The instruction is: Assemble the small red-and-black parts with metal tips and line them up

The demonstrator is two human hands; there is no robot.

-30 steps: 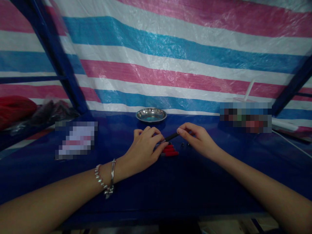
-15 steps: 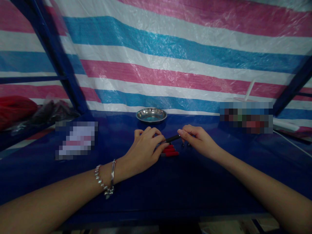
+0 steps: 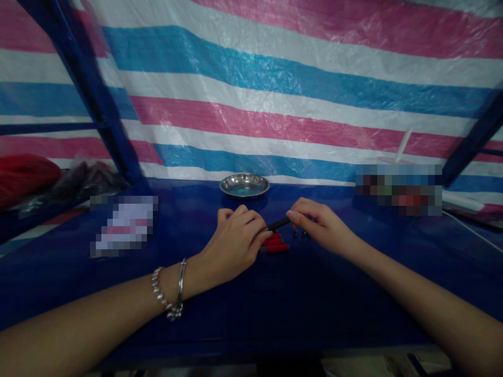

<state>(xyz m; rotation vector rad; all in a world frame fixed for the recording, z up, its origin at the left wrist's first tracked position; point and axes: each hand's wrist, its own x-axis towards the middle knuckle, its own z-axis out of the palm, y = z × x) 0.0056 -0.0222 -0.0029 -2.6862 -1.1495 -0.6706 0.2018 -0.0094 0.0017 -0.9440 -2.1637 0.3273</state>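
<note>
My left hand and my right hand meet over the middle of the blue table. Between them runs a thin black pen, its left end pinched in my left fingers and its right end pinched in my right fingertips. Just below it, several red pens lie side by side on the table, partly under my left hand. A few small dark bits lie by my right hand. My left wrist carries a bead bracelet and a metal bangle.
A shallow steel dish stands at the back of the table against a striped pink, blue and white tarp. Blurred patches lie at the left and right. A red bundle and dark plastic sit far left. Blue frame posts flank the table.
Both hands have hardly moved; my left fingers have curled a little tighter on the black pen's end, and my right hand has shifted slightly.
</note>
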